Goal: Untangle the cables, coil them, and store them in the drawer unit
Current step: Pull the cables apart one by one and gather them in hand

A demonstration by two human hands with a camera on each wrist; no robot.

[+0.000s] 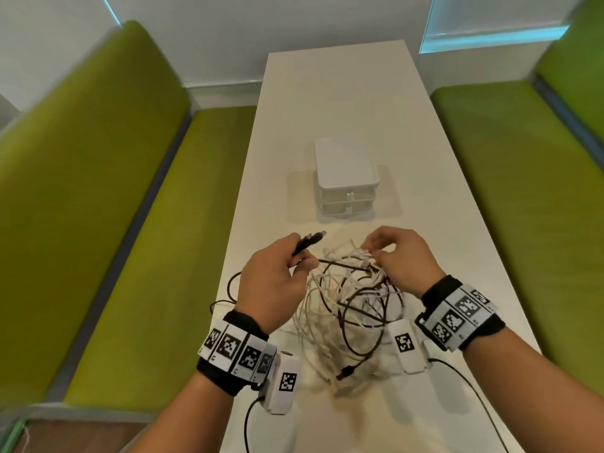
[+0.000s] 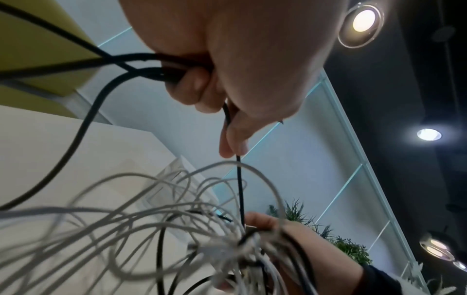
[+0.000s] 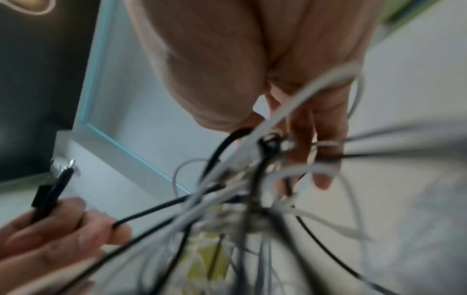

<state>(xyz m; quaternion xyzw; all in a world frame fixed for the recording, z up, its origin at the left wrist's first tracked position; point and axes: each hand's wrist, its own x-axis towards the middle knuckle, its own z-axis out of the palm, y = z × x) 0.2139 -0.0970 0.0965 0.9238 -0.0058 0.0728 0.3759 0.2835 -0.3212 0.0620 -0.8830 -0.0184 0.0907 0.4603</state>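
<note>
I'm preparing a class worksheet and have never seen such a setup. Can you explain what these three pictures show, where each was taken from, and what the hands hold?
There is no machine: a person works with bare hands and wears cameras. One picture comes from a head camera looking down; the other two come from cameras on each wrist. On the white table stands a small white drawer unit, its drawers closed. Nearer is a tangle of white and black cables. The left hand grips black cable plugs; the right hand pinches strands at the top of the tangle.
</note>
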